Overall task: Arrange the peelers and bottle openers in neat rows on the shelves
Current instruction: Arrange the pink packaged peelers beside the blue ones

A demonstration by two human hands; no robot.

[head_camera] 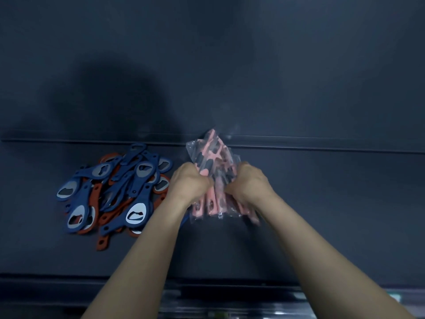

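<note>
Both hands are closing on one clear plastic bag of pink peelers (212, 178): the left hand (189, 180) is clutching its left side and the right hand (247, 181) its right side, knuckles toward the camera, fingers curled into the plastic. The bundle is sitting between the two grips, so neither hand is nearer. Its long axis is running from the front edge of the shelf (322, 203) toward the back edge, with the far end tilting up against the back wall and the near end poking out below the wrists. That axis is what the coming move is turning on, in my judgement: the peelers are lying lengthwise away from the person, so pulling the hands apart sideways should be opening the bag across them. Just beside the left hand, toward the left end of the shelf, blue and red bottle openers (115, 189) are lying in a loose, overlapping heap, not yet in rows.
</note>
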